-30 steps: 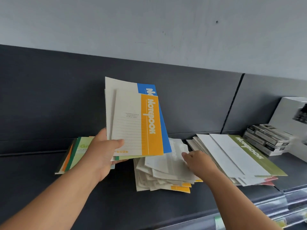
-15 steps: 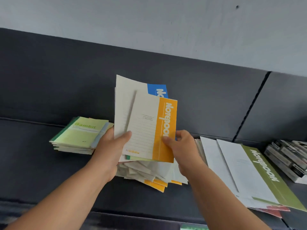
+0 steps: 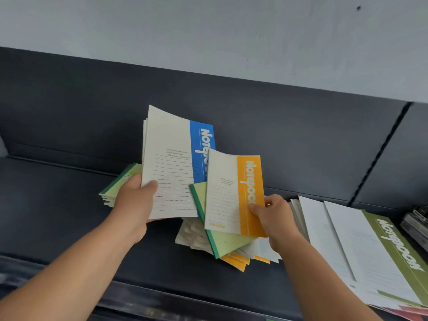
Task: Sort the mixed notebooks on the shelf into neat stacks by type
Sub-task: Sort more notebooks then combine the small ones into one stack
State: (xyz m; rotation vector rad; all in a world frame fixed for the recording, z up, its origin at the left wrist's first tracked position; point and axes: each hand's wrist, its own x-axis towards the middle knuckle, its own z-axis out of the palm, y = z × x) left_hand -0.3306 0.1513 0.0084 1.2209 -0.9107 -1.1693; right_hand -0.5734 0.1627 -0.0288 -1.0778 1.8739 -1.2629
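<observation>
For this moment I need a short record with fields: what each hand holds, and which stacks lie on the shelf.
left hand: grips the blue-striped notebook, raised above the shelf
right hand: pinches the orange-striped notebook at its lower corner
green notebook: directly behind the orange one; cannot tell if held
left stack: green covers, fairly neat
middle pile: mixed, untidy
right stack: large notebooks, olive stripe on top

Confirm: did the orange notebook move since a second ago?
Yes. The orange notebook shifted right across the mixed pile, from the left hand to the right hand.
</observation>
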